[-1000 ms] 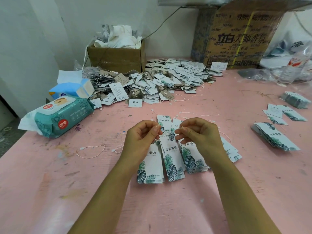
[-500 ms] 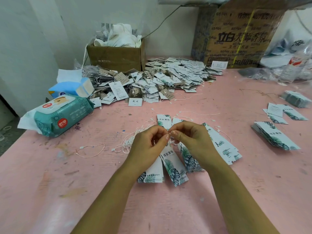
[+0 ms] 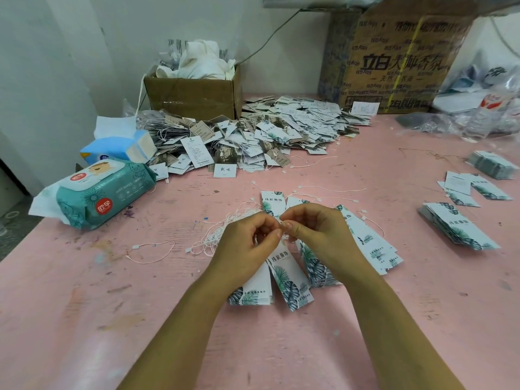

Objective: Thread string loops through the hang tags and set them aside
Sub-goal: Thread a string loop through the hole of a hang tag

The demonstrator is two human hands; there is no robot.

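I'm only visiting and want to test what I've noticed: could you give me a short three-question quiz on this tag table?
1. True or false: the wipes pack lies on the pink table, on the person's left.
2. What do the left hand and right hand pinch between them? A a string; B scissors; C a pen.
3. Fill in: the big heap of tags lies in front of an open ___ box.
Key: 1 true; 2 A; 3 cardboard.

Worn pink tabletop [image 3: 84, 319] w/ paint marks, white wall [image 3: 56, 66] behind, grey floor [image 3: 11, 220] at left
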